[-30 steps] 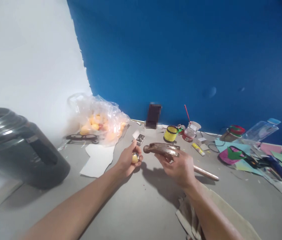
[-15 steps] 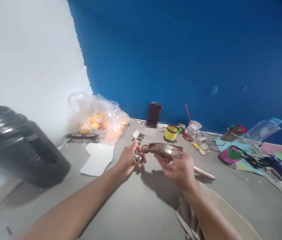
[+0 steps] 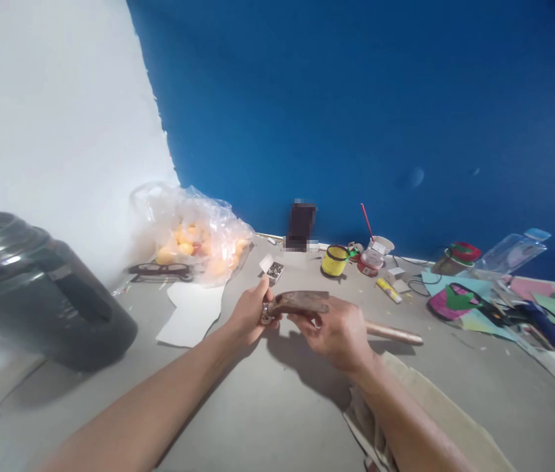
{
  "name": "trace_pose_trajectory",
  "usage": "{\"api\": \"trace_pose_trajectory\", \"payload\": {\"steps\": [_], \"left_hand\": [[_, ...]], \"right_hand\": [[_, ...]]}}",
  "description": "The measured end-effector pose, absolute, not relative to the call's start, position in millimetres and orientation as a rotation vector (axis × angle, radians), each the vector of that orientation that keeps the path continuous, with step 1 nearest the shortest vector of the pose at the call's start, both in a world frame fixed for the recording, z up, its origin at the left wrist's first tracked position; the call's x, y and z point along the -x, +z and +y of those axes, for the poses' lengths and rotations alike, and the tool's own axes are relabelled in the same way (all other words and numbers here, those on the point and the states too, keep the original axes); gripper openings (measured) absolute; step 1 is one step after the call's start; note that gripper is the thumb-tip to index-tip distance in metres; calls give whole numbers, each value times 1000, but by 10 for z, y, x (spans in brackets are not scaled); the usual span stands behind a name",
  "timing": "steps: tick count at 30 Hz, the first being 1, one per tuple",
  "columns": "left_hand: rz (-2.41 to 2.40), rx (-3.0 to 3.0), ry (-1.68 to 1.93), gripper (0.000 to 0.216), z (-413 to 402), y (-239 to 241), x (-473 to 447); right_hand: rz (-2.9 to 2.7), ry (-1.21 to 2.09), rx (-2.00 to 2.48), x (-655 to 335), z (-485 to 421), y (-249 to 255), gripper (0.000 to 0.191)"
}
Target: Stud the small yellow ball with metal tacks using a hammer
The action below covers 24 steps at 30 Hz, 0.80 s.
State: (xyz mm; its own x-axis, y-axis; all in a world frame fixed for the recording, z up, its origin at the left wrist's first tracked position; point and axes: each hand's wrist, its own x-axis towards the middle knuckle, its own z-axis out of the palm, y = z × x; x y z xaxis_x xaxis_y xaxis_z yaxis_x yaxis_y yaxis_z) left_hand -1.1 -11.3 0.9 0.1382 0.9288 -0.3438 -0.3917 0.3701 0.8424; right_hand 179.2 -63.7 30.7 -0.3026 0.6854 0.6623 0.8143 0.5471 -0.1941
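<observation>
Grips a hammer [image 3: 304, 302] in the right hand [image 3: 341, 331], over the middle of the table [image 3: 258, 419], with the fingers bent closely around it beside the metal head. Points the head leftward and leaves the handle [image 3: 395, 333] sticking out to the right, past the hand. Holds a shiny metal ball [image 3: 265, 316] in the left hand [image 3: 248, 318], with the fingers curled around it. Has the narrow end of the hammer right up at the ball; cannot tell for certain about contact.

Has a small box [image 3: 273, 269] just beyond the left hand, with a white flap raised and tiny dark bits inside, too small to make out. Has white paper [image 3: 193, 318] lying to the left, and behind it glasses [image 3: 174, 269] before a clear plastic bag [image 3: 218, 223] of orange and yellow round things. Has a big dark bottle [image 3: 71, 308] at far left and a beige cloth [image 3: 435, 400] beneath the right forearm [image 3: 395, 406].

Shows along the blue wall [image 3: 282, 98], rightward, a blurred-out dark object [image 3: 300, 226], a yellow cup [image 3: 335, 261] with a black rim, a pale tub [image 3: 382, 247] beside a red stick [image 3: 367, 221], and a clear bottle [image 3: 511, 254], slanted.
</observation>
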Motion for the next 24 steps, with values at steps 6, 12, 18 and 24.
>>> {"api": "trace_pose_trajectory", "payload": {"steps": [6, 12, 18, 24], "left_hand": [[947, -581, 1113, 39, -107, 33, 16], [994, -632, 1024, 44, -117, 29, 13], [964, -573, 986, 48, -93, 36, 65], [903, -432, 949, 50, -57, 72, 96]], "right_hand": [[-1890, -319, 1159, -1818, -672, 394, 30], [-2104, -140, 1284, -1790, -672, 376, 26], [-1889, -198, 1555, -1926, -577, 389, 29], [-1882, 24, 1944, -2020, -424, 369, 21]]}}
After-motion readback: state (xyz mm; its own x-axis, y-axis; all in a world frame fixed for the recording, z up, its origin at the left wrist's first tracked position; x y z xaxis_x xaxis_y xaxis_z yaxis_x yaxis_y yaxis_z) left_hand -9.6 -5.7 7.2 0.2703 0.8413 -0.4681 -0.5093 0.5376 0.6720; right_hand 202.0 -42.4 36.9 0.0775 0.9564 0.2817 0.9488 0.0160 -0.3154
